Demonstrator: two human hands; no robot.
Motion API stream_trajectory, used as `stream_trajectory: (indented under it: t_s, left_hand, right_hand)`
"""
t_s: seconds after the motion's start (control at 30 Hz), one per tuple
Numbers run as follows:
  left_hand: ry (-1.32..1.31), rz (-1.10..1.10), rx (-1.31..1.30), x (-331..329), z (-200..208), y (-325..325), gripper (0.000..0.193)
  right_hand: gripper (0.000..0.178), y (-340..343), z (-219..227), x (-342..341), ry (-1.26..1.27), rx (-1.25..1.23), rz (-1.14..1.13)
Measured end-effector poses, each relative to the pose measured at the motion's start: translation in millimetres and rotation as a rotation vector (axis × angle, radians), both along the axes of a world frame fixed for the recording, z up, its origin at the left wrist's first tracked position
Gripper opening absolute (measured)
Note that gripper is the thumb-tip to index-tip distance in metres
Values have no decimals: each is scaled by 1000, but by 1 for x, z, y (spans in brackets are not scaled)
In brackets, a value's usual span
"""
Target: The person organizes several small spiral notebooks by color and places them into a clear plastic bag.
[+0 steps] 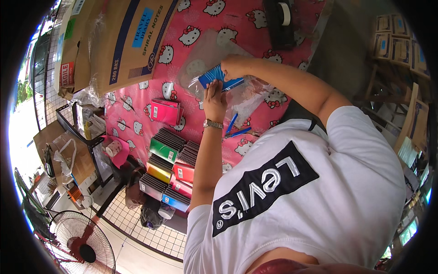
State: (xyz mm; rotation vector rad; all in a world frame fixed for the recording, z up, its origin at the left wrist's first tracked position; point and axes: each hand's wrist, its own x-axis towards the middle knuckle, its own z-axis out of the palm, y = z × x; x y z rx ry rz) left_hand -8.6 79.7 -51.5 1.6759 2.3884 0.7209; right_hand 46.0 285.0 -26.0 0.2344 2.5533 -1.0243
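A blue notebook (211, 78) with shiny streaks, like clear film over it, lies on the pink table cover. Larger clear plastic bags (194, 64) spread under and around it. My left hand (214, 92), with a watch on its wrist, rests on the notebook's near edge, fingers stretched out flat. Curled fingers of my right hand (235, 67) press at the far right side of the notebook; what they pinch is hidden. Nearer to me lies a blue-handled cutting tool (237, 133), its handles spread. Left of my wrist, a few pinkish-red notebooks (165, 111) sit in a small pile.
Rows of spiral notebooks (164, 146) in several colours stand beside my left forearm. A big cardboard carton (123, 50) occupies the far left, and a black tape dispenser (279, 27) the far side. A fan (86, 251) is at lower left; stacked cartons (397, 43) are far right.
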Motion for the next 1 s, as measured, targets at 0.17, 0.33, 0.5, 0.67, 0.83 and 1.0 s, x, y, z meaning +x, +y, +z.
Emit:
stream_trajectory:
  t_s: [0.17, 0.33, 0.5, 0.67, 0.83, 1.0]
  left_hand:
    - [-34, 21, 118, 3, -13, -9, 54]
    - [272, 53, -131, 12, 5, -27, 57]
    - [121, 112, -139, 30, 12, 7, 53]
    - [-165, -65, 21, 2, 42, -11, 48]
    - [-1349, 343, 270, -5, 32, -44, 44]
    - [-1739, 325, 398, -6, 37, -36, 51]
  right_hand:
    - [33, -11, 19, 2, -32, 133, -85]
    - [43, 8, 37, 13, -72, 279, -58]
    - [49, 36, -7, 6, 345, -2, -139]
    - [55, 30, 44, 22, -119, -270, -58]
    - [49, 17, 58, 73, -343, -1056, -427]
    - [52, 4, 56, 85, -65, -780, -290]
